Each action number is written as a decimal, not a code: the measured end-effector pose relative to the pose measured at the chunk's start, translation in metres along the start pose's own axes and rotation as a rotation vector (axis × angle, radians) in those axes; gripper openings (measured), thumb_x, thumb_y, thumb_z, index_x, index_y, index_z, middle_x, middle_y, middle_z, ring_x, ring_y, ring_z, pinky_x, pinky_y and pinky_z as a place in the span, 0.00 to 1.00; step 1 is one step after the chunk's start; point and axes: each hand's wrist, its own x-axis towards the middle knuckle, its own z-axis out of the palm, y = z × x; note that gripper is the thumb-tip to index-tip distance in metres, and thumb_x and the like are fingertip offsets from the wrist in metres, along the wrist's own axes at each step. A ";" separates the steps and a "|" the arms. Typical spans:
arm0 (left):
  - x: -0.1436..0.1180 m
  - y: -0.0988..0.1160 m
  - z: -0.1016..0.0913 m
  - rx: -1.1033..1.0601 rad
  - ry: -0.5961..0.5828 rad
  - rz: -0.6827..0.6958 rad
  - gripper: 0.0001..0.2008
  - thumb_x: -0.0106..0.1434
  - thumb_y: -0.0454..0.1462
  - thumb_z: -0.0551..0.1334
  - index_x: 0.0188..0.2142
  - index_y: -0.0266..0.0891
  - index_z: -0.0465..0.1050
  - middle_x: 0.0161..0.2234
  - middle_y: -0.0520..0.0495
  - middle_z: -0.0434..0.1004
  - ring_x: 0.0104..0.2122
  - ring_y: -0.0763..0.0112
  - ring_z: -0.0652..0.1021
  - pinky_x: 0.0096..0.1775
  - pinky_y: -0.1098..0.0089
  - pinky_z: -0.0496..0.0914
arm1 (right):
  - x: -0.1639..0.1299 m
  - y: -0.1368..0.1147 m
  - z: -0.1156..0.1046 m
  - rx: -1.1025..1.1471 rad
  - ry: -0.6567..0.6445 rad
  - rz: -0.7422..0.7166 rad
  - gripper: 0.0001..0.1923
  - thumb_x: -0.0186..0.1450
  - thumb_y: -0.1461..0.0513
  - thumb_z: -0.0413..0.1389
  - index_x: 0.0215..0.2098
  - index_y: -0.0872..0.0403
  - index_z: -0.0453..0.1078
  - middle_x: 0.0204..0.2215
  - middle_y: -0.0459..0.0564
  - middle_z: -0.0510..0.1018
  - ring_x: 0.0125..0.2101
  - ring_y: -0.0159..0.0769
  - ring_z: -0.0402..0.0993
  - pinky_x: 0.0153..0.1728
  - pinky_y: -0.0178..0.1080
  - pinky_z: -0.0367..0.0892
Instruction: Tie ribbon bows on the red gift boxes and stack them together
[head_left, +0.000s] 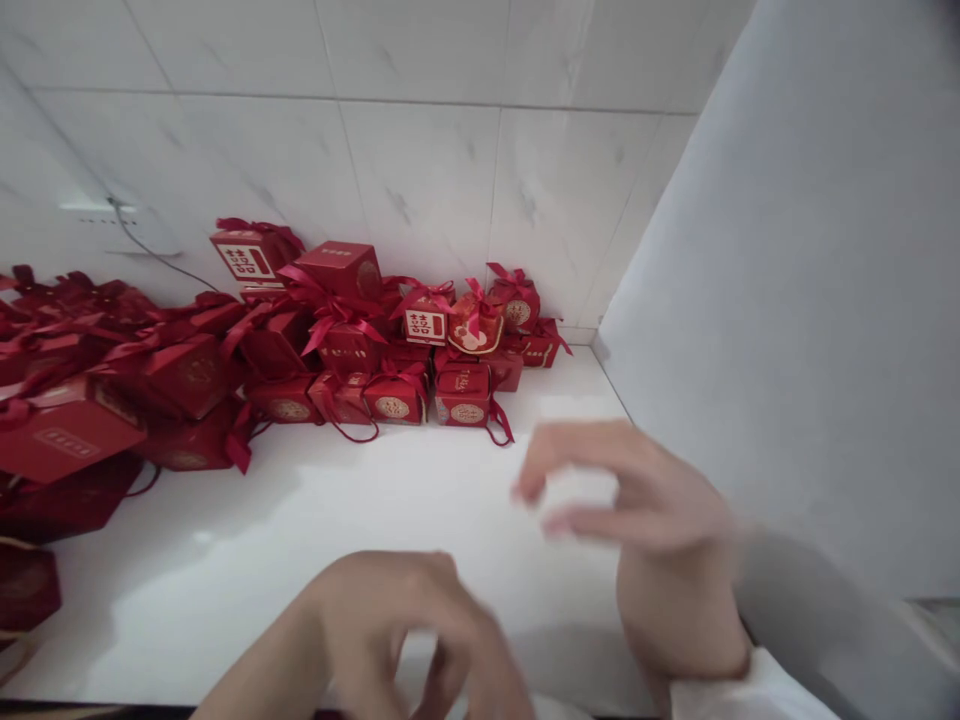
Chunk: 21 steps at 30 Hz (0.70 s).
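Note:
My right hand [630, 490] hovers above the white counter, toward its right side. Its thumb and fingers curve apart around bare air, slightly smeared by motion. Low in the view, my left hand [420, 620] bends downward with its fingers curved and apart. The frame's bottom edge cuts off its fingertips, and I see nothing held in it. Closest to my right hand is a red gift box [463, 395] with gold print and a red cord loop, standing apart from both hands at the front of a row.
Many red gift boxes with ribbons are heaped along the left [187, 375] and back of the white counter [360, 500]. A tiled wall [420, 160] rises behind them, with a thin grey cable [161, 258] running down it. A pale upright panel [810, 300] bounds the right.

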 end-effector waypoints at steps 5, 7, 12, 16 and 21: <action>0.005 -0.095 -0.034 0.193 0.698 -0.110 0.13 0.61 0.46 0.65 0.38 0.37 0.74 0.24 0.51 0.70 0.20 0.79 0.67 0.24 0.75 0.61 | 0.053 0.064 -0.036 -0.395 0.340 0.320 0.13 0.67 0.55 0.56 0.49 0.50 0.70 0.46 0.49 0.76 0.45 0.41 0.75 0.48 0.45 0.71; 0.008 -0.133 -0.045 0.186 0.904 -0.137 0.16 0.62 0.48 0.63 0.32 0.36 0.72 0.20 0.54 0.63 0.19 0.79 0.61 0.23 0.75 0.56 | 0.071 0.097 -0.044 -0.446 0.392 0.374 0.14 0.67 0.55 0.56 0.49 0.51 0.69 0.47 0.50 0.75 0.47 0.43 0.74 0.51 0.50 0.70; 0.009 -0.174 -0.053 0.041 0.936 -0.232 0.21 0.62 0.53 0.61 0.30 0.35 0.70 0.19 0.53 0.64 0.20 0.77 0.63 0.25 0.73 0.57 | 0.115 0.171 -0.056 -0.561 0.333 0.598 0.38 0.58 0.53 0.65 0.61 0.60 0.61 0.60 0.60 0.64 0.62 0.55 0.58 0.61 0.56 0.58; -0.001 -0.170 -0.058 0.001 0.932 -0.268 0.22 0.63 0.53 0.60 0.30 0.35 0.71 0.19 0.52 0.66 0.20 0.77 0.64 0.24 0.74 0.58 | 0.136 0.207 -0.062 -0.628 0.249 0.779 0.58 0.50 0.47 0.69 0.68 0.63 0.48 0.66 0.68 0.54 0.66 0.65 0.46 0.63 0.64 0.47; -0.020 -0.164 -0.062 -0.071 0.978 -0.254 0.22 0.65 0.53 0.58 0.32 0.34 0.71 0.19 0.53 0.65 0.18 0.79 0.63 0.22 0.75 0.56 | 0.138 0.230 -0.054 -0.622 0.259 0.746 0.56 0.55 0.43 0.64 0.70 0.60 0.46 0.67 0.66 0.54 0.67 0.59 0.48 0.66 0.59 0.46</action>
